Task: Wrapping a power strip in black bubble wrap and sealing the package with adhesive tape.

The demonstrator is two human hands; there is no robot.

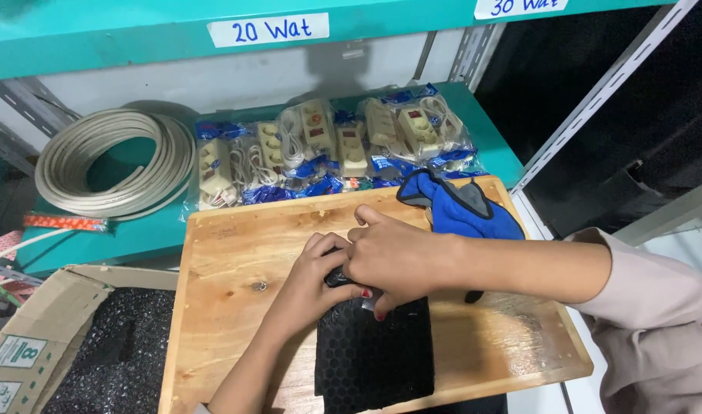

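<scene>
Board: a wooden board (236, 253) lies across the teal shelf (485, 149).
Box: left of the board, an open cardboard box (37, 322) holds black bubble wrap (113, 353).
Packets: behind the board, bagged power strips (320, 149) lie in a row.
Wrap: a black bubble-wrap sheet (375, 356) lies on the board's near edge.
Hands: left hand (314, 280) and right hand (393, 257) curl together around a small dark object (337, 278) at the sheet's top.
</scene>
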